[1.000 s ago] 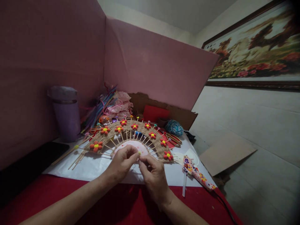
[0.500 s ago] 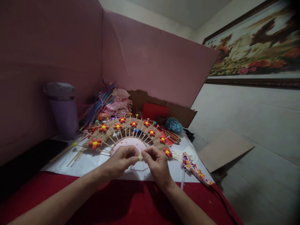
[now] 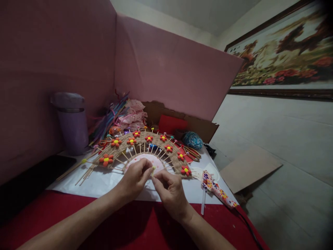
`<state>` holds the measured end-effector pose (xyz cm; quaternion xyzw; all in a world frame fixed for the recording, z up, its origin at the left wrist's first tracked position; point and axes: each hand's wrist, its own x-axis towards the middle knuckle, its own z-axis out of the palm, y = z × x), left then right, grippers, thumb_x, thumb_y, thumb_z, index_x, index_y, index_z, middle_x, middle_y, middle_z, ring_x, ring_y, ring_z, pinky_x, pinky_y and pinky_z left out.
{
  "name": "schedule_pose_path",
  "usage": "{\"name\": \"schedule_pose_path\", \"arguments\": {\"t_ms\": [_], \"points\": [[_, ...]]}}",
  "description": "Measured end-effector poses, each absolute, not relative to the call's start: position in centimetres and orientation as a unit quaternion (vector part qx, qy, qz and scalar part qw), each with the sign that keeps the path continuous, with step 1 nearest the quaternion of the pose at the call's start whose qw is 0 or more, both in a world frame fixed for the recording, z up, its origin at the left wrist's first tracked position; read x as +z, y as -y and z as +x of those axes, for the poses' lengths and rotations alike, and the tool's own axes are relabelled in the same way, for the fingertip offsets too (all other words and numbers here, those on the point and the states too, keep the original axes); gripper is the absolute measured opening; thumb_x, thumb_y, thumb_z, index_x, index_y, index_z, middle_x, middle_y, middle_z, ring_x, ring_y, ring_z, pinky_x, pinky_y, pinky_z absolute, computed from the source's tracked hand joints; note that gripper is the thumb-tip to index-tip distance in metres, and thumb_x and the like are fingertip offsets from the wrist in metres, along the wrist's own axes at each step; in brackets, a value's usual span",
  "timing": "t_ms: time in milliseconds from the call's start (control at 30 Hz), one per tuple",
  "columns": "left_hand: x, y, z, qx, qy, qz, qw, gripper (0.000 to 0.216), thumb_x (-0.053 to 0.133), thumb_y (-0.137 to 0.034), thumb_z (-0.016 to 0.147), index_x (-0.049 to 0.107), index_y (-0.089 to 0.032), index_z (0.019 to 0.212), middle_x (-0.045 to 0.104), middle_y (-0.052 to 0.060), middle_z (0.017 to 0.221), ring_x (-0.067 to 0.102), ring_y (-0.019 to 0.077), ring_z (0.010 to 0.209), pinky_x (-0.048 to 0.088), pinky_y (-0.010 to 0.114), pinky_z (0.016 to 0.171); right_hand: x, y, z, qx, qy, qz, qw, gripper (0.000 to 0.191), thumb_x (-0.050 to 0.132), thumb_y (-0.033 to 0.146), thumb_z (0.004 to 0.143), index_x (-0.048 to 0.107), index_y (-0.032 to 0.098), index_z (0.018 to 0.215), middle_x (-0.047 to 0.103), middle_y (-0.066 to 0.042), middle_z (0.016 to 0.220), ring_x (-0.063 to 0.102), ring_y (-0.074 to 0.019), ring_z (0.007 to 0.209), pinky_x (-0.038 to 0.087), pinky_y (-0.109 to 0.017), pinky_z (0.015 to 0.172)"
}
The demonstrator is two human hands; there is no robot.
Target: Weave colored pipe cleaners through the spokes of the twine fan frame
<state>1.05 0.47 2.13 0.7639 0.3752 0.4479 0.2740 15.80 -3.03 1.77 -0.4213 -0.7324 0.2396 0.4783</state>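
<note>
Close together in front of me, both hands have their fingertips pinched. My left hand [image 3: 137,177] grips a small pale-yellow soft-looking piece [image 3: 153,168], which pokes out at the fingertips. Just below it, the thumb and finger of my right hand [image 3: 171,192] close on the lower end of the same piece. Behind them stands a fan-shaped frame [image 3: 140,139] of sticks woven with brown twine, bearing several orange-red flowers with yellow centres. A half-round panel of pink dotted cloth [image 3: 135,160] fills its middle, partly hidden by my hands.
A flower-patterned glue gun [image 3: 215,189] lies at right, its cord off the edge. A purple tumbler [image 3: 73,128] and dark flat object [image 3: 47,170] are at left. Behind sit pipe cleaners [image 3: 114,114], blue yarn [image 3: 192,140], scissors [image 3: 194,154]. Loose sticks [image 3: 87,173] lie left.
My hands have shifted slightly left. The right hand has dropped a little below the left fingertips, and more of the yellow piece shows above it.
</note>
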Motion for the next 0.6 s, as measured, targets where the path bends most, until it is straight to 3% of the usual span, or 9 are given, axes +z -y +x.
{"name": "schedule_pose_path", "arguments": {"t_ms": [333, 433, 600], "points": [[1.7, -0.7, 0.8, 0.375, -0.381, 0.82, 0.205, 0.015, 0.041, -0.018, 0.082, 0.048, -0.017, 0.069, 0.051, -0.001, 0.065, 0.042, 0.0123, 0.062, 0.031, 0.024, 0.057, 2.4, 3.5, 16.1, 0.221, 0.761, -0.393, 0.466, 0.018, 0.051, 0.017, 0.082, 0.055, 0.017, 0.064, 0.042, 0.005, 0.053, 0.037, -0.0087, 0.049, 0.028, -0.022, 0.049], [2.0, -0.4, 0.7, 0.347, -0.326, 0.828, 0.295, 0.016, 0.044, -0.022, 0.083, 0.049, -0.016, 0.069, 0.047, -0.002, 0.064, 0.04, 0.0108, 0.06, 0.031, 0.023, 0.055, 2.5, 3.0, 16.7, 0.238, 0.742, -0.39, 0.49, 0.018, 0.053, 0.022, 0.082, 0.054, 0.016, 0.065, 0.044, 0.004, 0.055, 0.037, -0.0088, 0.05, 0.028, -0.022, 0.048], [2.7, 0.2, 0.9, 0.365, -0.279, 0.683, 0.568, 0.026, 0.053, -0.042, 0.079, 0.044, -0.017, 0.072, 0.035, -0.009, 0.053, 0.026, 0.0051, 0.042, 0.02, 0.018, 0.039, 1.9, 1.7, 16.9, 0.314, 0.662, -0.411, 0.543, 0.018, 0.054, 0.03, 0.083, 0.051, 0.017, 0.07, 0.045, 0.004, 0.059, 0.038, -0.0093, 0.052, 0.03, -0.021, 0.048]]}}
